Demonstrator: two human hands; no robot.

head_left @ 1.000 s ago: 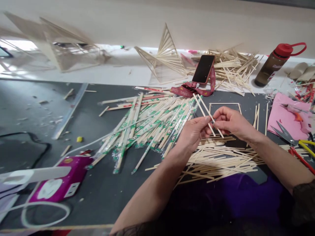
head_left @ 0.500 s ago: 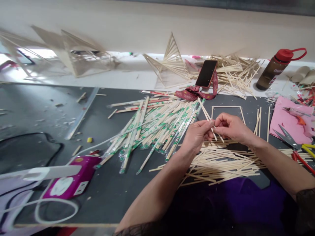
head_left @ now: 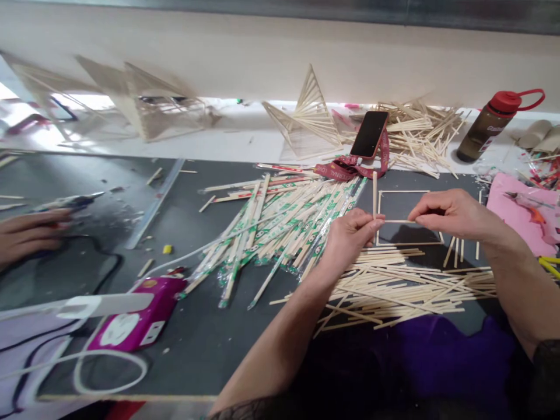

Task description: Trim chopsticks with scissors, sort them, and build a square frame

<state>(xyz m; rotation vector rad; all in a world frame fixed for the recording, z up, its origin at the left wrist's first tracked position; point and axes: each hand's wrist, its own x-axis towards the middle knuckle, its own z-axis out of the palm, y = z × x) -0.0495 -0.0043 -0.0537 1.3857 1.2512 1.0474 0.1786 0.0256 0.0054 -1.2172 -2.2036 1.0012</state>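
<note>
My left hand (head_left: pixel 352 236) pinches a bare wooden chopstick (head_left: pixel 375 195), which stands up from the fingers. A second thin stick (head_left: pixel 399 221) runs level between my two hands, its left end at my left fingertips. My right hand (head_left: pixel 450 213) closes thumb and fingers on the other end of that level stick. Beneath them on the dark table lies a four-sided frame (head_left: pixel 411 243) of thin sticks, partly covered by my hands. Many loose bare chopsticks (head_left: pixel 394 291) lie just in front of it, and plastic-wrapped chopsticks (head_left: pixel 284 227) are heaped to the left.
Another person's hand (head_left: pixel 35 233) is by a pointed tool (head_left: pixel 79 201) at left. A purple device (head_left: pixel 140 312) with white cables sits nearer. Behind stand a phone (head_left: pixel 370 134), a stick model (head_left: pixel 308 114) and a red-capped bottle (head_left: pixel 487 125). Pliers (head_left: pixel 527 204) lie on pink cloth (head_left: pixel 503 201).
My hands have moved apart, the right one shifting rightward. The crossed sticks between them are now one upright and one level. Another person's hand and a pointed tool have come in at left.
</note>
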